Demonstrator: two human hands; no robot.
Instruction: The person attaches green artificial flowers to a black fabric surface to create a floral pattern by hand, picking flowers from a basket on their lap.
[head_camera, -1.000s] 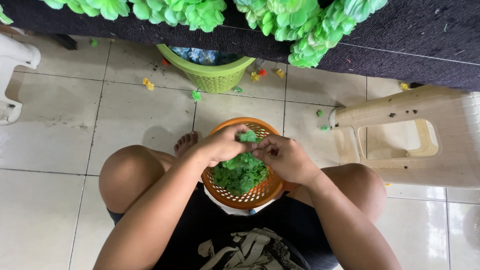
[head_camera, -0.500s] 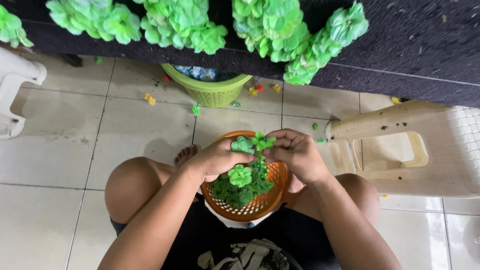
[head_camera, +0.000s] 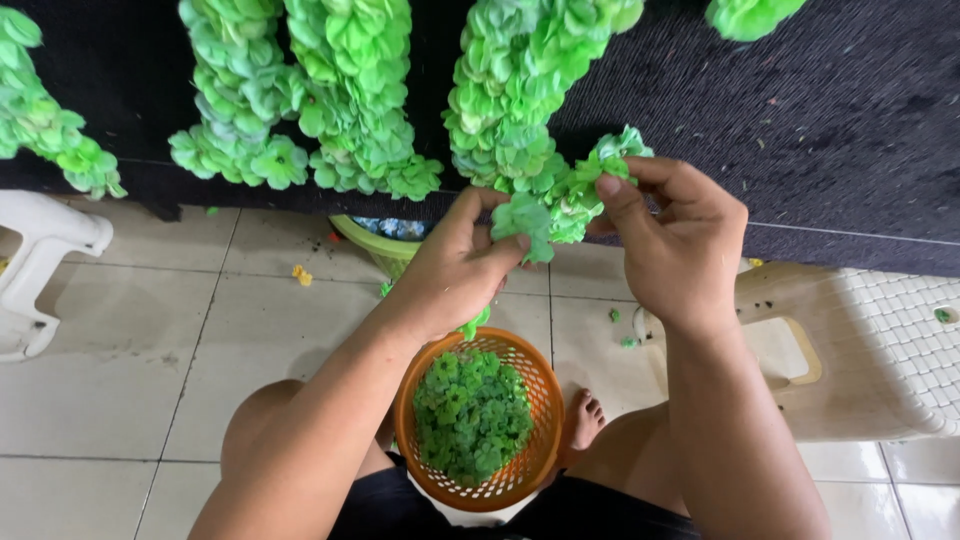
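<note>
Both hands risen from orange basket (head_camera: 470, 420); left hand (head_camera: 455, 270), right hand (head_camera: 675, 245) grip green paper flower (head_camera: 555, 200); fingertips partly hidden.

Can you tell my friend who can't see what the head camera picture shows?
Left hand and right hand pinch a green paper flower onto a flower garland hanging on black cloth. An orange basket of green flowers sits between the knees.

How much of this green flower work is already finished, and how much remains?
Done: several thick green flower strands already hang against the dark cloth. In hand: the left hand pinches one green flower piece at the end of the strand that the right hand grips. Left: the orange basket on the lap holds many loose green flowers.
</note>
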